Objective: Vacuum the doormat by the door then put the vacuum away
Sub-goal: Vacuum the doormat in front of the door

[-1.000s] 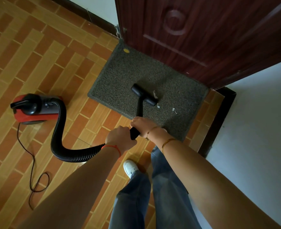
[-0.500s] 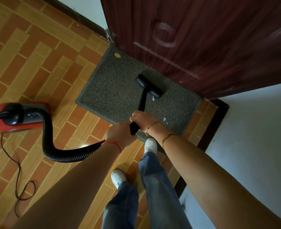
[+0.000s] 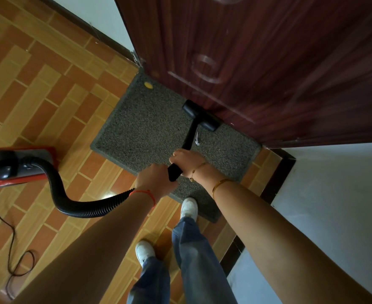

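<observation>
A grey speckled doormat (image 3: 150,128) lies on the tiled floor against a dark red door (image 3: 257,51). The black vacuum nozzle (image 3: 201,116) rests on the mat's far edge, right at the door's foot. Both hands grip the black wand (image 3: 189,139): my right hand (image 3: 186,160) higher on it, my left hand (image 3: 153,181) at its lower end where the ribbed black hose (image 3: 71,202) joins. The hose curves left to the red vacuum body (image 3: 16,166) on the floor. A white scrap (image 3: 197,140) and a yellow spot (image 3: 148,85) lie on the mat.
A thin black power cord (image 3: 12,249) loops on the tiles at lower left. A white wall (image 3: 334,205) with a dark skirting stands close on the right. My white shoes (image 3: 188,208) are at the mat's near edge, one on its corner.
The nozzle has slid across the mat away from me, from its middle to the door's foot. I stepped closer, and one shoe now stands on the mat's near corner.
</observation>
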The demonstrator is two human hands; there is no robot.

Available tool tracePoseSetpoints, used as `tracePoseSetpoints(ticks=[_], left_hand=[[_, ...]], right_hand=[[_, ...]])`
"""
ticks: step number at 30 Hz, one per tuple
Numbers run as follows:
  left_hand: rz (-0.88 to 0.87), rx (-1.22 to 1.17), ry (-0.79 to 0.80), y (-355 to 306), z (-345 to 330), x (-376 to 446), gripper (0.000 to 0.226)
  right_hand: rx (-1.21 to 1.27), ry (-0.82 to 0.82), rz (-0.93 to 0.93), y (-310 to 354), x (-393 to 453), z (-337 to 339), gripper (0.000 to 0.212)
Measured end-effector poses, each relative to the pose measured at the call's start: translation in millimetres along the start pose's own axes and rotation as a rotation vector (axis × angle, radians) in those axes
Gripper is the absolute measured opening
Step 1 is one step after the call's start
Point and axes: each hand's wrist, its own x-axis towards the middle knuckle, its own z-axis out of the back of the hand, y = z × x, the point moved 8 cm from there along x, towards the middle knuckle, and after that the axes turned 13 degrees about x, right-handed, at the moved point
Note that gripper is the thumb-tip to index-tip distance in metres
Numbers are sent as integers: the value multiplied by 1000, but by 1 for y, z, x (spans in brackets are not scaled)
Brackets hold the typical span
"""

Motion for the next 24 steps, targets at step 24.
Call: tracePoseSetpoints(ticks=[24], left_hand=[[2,66,31,80,-96,-118,19]], right_hand=[[127,39,6,135,-32,-108,23]])
